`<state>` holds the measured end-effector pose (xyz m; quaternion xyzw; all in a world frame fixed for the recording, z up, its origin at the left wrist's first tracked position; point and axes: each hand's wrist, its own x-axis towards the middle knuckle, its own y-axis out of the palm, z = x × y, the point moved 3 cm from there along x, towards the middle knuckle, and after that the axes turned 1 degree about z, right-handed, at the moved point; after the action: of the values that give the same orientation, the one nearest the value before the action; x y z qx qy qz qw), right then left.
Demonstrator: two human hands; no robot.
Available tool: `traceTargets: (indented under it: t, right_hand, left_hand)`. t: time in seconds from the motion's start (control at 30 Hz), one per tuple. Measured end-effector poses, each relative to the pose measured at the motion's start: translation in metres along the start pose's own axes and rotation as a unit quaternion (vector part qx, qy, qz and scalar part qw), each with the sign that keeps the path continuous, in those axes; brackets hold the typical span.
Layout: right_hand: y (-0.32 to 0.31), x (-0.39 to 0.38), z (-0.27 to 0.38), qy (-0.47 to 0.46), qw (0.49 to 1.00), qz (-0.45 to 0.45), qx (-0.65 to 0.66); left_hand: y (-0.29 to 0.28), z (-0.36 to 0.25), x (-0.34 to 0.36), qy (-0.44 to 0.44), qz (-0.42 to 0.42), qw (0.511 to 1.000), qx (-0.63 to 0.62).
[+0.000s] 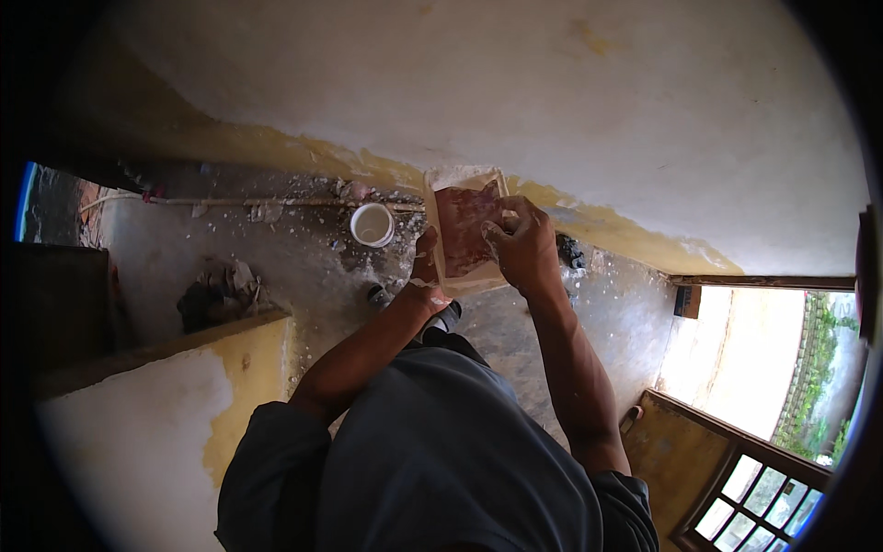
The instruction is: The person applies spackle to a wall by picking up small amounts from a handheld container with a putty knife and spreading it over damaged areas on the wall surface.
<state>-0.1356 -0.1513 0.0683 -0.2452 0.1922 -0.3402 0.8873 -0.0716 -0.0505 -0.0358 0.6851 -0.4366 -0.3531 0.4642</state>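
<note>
My left hand (427,269) grips a shallow whitish rectangular tray (480,279) from its left side and underneath, with part of the hand hidden behind it. Over the tray lies a flat reddish-brown sheet (464,221), smeared with white; its material is hard to make out. The fingers of my right hand (526,244) are closed on the sheet's right edge, and whitish residue coats them. Both hands are held in front of me, close to the wall.
A plastered wall (552,101) with a yellow lower band rises ahead. On the speckled floor stand a white bucket (372,225) and a dark crumpled heap (221,294). A low wall (184,396) is at left; a bright doorway (736,350) and paned window (763,497) at right.
</note>
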Motion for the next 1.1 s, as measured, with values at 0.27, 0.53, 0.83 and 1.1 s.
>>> traceTargets:
  t: [0.27,0.53,0.83,1.1]
  right_hand:
    - [-0.005,0.008,-0.027,0.014,0.987,0.029,0.154]
    - [-0.047,0.001,-0.04,0.039,0.923,0.009,0.384]
    - [-0.071,-0.023,-0.064,0.073,0.916,-0.011,0.395]
    - [-0.095,-0.018,-0.1,0.065,0.814,-0.118,0.565]
  left_hand:
    - [-0.031,0.016,0.006,-0.03,0.003,0.999,-0.036]
    - [-0.004,-0.01,0.008,-0.026,0.008,0.996,-0.087]
    - [-0.012,-0.002,0.019,-0.036,0.039,0.985,-0.165]
    - [0.021,-0.005,0.035,0.05,0.018,0.995,-0.083]
